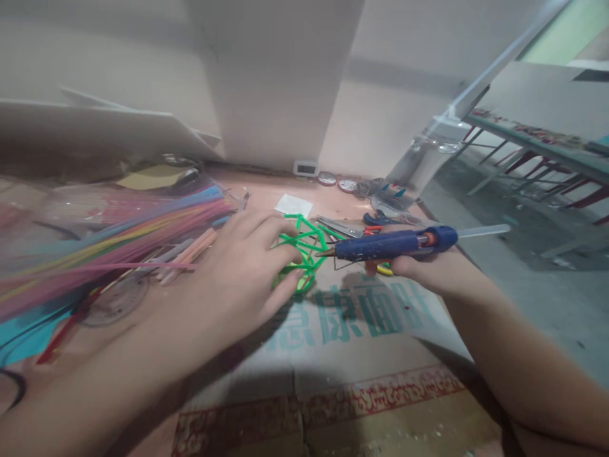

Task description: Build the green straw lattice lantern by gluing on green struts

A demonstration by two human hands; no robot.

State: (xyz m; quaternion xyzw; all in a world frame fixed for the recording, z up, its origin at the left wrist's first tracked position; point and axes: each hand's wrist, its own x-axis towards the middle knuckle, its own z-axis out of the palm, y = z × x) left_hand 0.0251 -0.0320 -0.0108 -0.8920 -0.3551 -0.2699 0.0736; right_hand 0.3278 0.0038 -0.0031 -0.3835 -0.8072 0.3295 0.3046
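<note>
My left hand (257, 260) has its fingers curled around the left side of a green frame (311, 241) built from thin sticks joined in triangles. In my right hand (419, 266) is a blue glue gun (394, 244), its nozzle pointing left at the green frame. The tip meets or nearly meets a strut on the frame's right side; which of the two I cannot tell. A clear glue stick (485, 232) sticks out of the gun's back end. Most of my right fingers are hidden behind the gun.
Bundles of coloured sticks (143, 235) lie to the left. Behind the frame are scissors (340, 225), a white paper piece (294, 205), a small digital display (305, 168) and round tape rolls (327, 178). Printed cardboard (361, 355) covers the table front. The table's right edge drops to the floor.
</note>
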